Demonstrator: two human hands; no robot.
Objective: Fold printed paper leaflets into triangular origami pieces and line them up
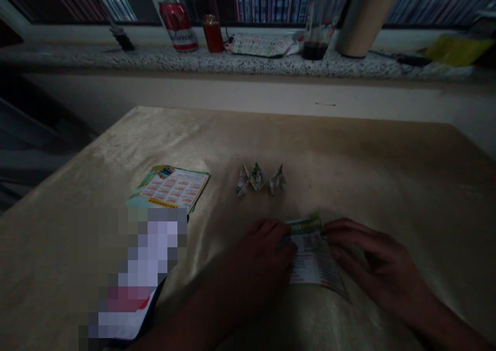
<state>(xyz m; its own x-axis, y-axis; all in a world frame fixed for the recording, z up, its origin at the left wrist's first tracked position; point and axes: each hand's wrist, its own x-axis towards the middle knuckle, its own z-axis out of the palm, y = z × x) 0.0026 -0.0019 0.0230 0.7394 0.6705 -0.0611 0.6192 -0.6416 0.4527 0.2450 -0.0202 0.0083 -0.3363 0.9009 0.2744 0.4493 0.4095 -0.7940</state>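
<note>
A printed paper sheet with a green top strip lies on the table between my two hands, its right side bent upward. My left hand covers the left side of the sheet, fingers curled and thumb pressed on it. At the right edge, my right hand has that side of the paper between thumb and fingers. Beyond the hands stand small folded paper pieces: two side by side, the left one and the middle one, and a third piece slightly apart to the right.
To the left lies a stack of printed leaflets, with a phone, its screen blurred out, just in front. On the granite sill stand a red can, a small red jar, a packet, a clear cup and a tan cylinder.
</note>
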